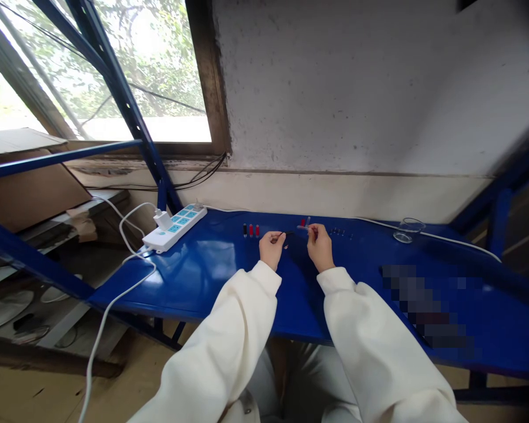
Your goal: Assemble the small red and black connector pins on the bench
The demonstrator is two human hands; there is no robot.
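My left hand [271, 249] is closed in a pinch over the blue table. A thin dark stick-like piece [289, 234] juts from its fingertips toward the right. My right hand [321, 247] pinches a small clear tube-like piece [304, 227], whose exact kind I cannot make out. Just behind it is a small red piece [302, 222] beside an upright clear piece [308, 221]. Left of my hands stand a small black cylinder [245, 230] and two red ones [254, 231]. Several tiny clear pieces [337, 232] lie to the right of my right hand.
A white power strip [170, 235] with a plug and cable lies at the table's left. A clear glass vessel [409, 230] is at the back right, near a white cable [461, 245]. A pixelated dark object [418, 302] lies front right. Blue frame posts [147, 141] flank the table [194, 288].
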